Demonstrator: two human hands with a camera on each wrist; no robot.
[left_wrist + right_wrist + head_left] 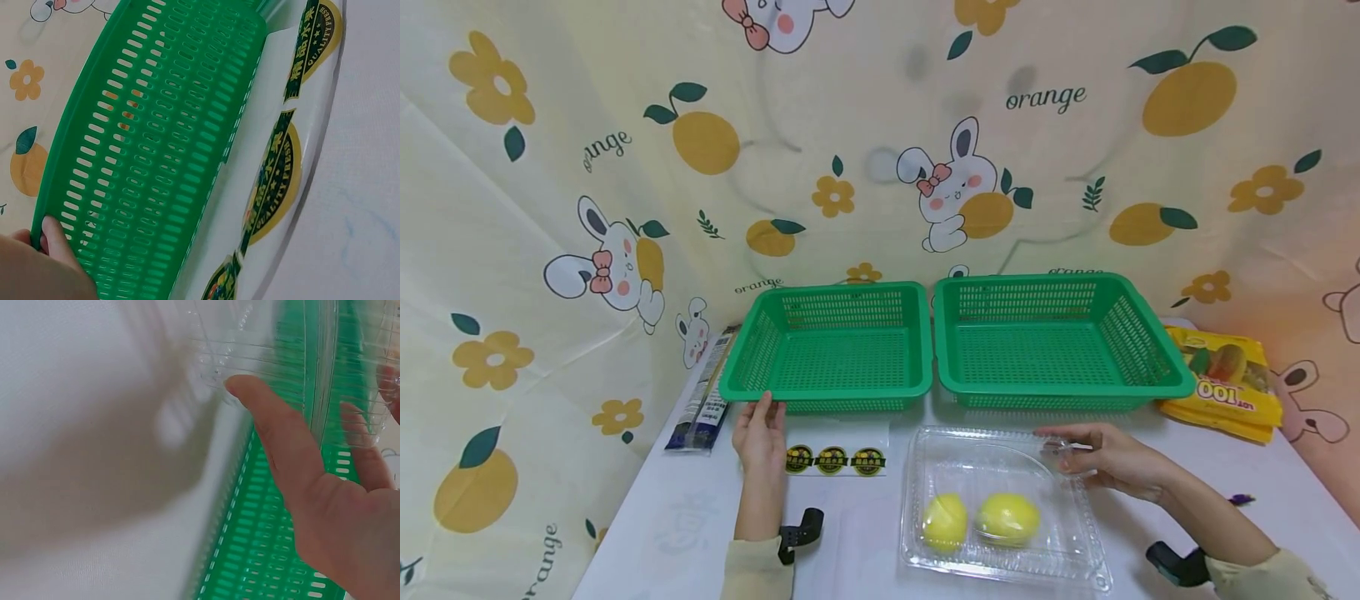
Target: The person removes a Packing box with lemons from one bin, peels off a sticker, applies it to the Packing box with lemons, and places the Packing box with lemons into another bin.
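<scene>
My left hand (762,442) pinches the front rim of the left green plastic basket (842,395) near its left corner, with the thumb over the edge in the left wrist view. A clear plastic clamshell box (977,454) is held by my right hand (1112,461) at its far right corner, thumb and fingers on either side of the wall. Inside the box lie two yellow lemons (1008,518), side by side toward its near left. A sheet with several round black-and-gold stickers (831,460) lies just in front of the left basket.
Another green basket (1063,390) stands beside the left one, against the patterned cloth backdrop (865,108). Yellow snack bags (1228,408) lie at its right. A dark blue packet (692,429) lies left of the left basket. A small purple item (1242,500) rests near my right forearm.
</scene>
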